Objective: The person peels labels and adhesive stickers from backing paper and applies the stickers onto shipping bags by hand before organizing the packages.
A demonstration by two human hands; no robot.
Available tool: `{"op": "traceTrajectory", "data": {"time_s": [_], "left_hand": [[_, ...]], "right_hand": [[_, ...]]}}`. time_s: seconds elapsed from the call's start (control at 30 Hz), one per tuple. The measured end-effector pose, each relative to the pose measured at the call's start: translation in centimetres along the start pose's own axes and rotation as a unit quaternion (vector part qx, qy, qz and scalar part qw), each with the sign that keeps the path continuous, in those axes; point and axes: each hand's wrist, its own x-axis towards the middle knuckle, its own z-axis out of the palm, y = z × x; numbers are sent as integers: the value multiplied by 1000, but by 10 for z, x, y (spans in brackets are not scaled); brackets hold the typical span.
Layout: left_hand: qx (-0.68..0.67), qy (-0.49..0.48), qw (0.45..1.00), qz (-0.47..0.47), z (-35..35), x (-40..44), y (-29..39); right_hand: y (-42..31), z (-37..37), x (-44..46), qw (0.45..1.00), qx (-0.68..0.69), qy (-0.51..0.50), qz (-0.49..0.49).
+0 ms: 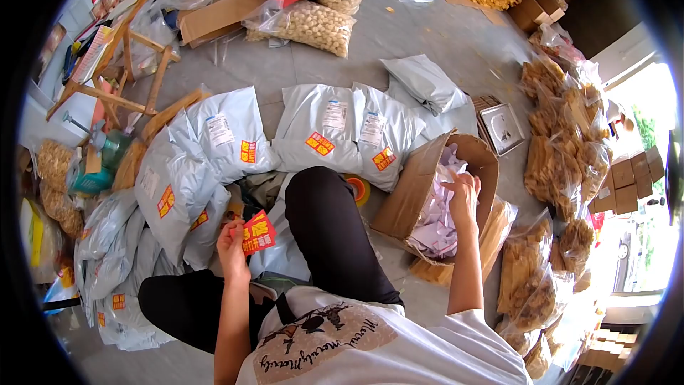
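Observation:
My left hand (231,248) is closed on several red stickers (258,233) with yellow print, fanned out beside my bent knee. Over the mouth of a cardboard box (400,208) is my right hand (464,196), its fingers bent among white paper scraps (436,224). Whatever is between those fingers, if anything, cannot be made out. Grey mailing bags (235,125) with white labels and similar red-yellow stickers lie in front of me. Another stickered mailing bag (313,117) stands just beyond my knee.
A roll of tape (358,190) lies behind my knee. Left are a wooden stool frame (107,100) and a teal bottle (89,180). Clear bags of pale round pieces (313,27) lie ahead. Bagged brown dried goods (548,164) line the right side. A framed item (502,128) leans past the box.

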Motion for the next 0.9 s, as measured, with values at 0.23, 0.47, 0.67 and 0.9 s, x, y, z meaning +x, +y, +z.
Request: {"op": "traceTrajectory", "data": {"time_s": [0.23,0.47,0.67,0.9], "left_hand": [[-2,5,1000,-1,4,-2,3],[-3,52,997,55,6,-1,1],[-12,23,997,67,30,0,9],[-52,86,994,47,5,-3,15]], "right_hand": [[-41,-28,13,996,-58,12,60],[-116,-55,26,924,308,227,-28],[-192,52,69,835,527,-147,-50],[-167,296,110,909,363,-13,203]]}}
